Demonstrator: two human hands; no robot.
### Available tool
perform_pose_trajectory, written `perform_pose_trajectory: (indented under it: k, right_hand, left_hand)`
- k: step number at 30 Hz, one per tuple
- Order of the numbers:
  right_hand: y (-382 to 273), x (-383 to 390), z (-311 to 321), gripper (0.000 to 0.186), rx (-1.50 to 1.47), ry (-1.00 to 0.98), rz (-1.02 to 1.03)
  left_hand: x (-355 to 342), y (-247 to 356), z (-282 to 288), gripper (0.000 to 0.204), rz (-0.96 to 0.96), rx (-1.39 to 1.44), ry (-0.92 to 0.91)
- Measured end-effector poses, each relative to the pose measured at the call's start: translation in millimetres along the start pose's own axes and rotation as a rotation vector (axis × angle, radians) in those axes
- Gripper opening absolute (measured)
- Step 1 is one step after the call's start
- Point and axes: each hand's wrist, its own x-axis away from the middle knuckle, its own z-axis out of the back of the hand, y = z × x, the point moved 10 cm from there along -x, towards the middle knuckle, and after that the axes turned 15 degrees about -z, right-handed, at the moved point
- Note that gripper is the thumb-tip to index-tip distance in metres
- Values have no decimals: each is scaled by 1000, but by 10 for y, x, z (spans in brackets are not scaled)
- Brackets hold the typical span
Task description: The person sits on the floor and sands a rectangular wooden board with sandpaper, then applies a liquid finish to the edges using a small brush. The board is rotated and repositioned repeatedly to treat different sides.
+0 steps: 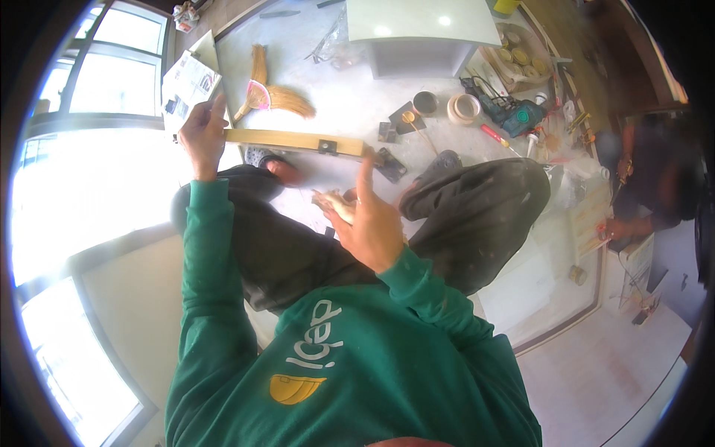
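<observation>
A long strip of pale wood lies crosswise in front of me above my knees. It carries a small black metal fitting near its right end. My left hand is closed on the strip's left end, thumb and fingers at the edge. In my right hand the fingers are closed round a crumpled, pale cloth-like piece. One finger of that hand stretches up to the strip's right end and seems to touch it. Whether the strip is the edge of a wider panel I cannot tell.
A straw hand broom lies beyond the strip. Ahead right are a round tin, a pale tub, a teal power tool and a red-handled tool. A white cabinet stands at the back. Another person works at the right.
</observation>
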Motion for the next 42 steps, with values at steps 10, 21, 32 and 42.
perform_pose_trajectory:
  k: [10, 21, 32, 42]
  right_hand:
    - [870, -104, 1081, 47, -946, 235, -340]
    - [300, -950, 428, 38, -733, 390, 49]
    - [611, -1206, 265, 46, -630, 292, 69]
    - [711, -1065, 494, 39, -861, 110, 38]
  left_hand:
    - [52, 52, 56, 23, -99, 24, 40]
    - [740, -2154, 709, 34, 578, 202, 875]
    - [831, -2794, -556, 67, 755, 949, 852]
    - [715, -1534, -223, 62, 812, 951, 909]
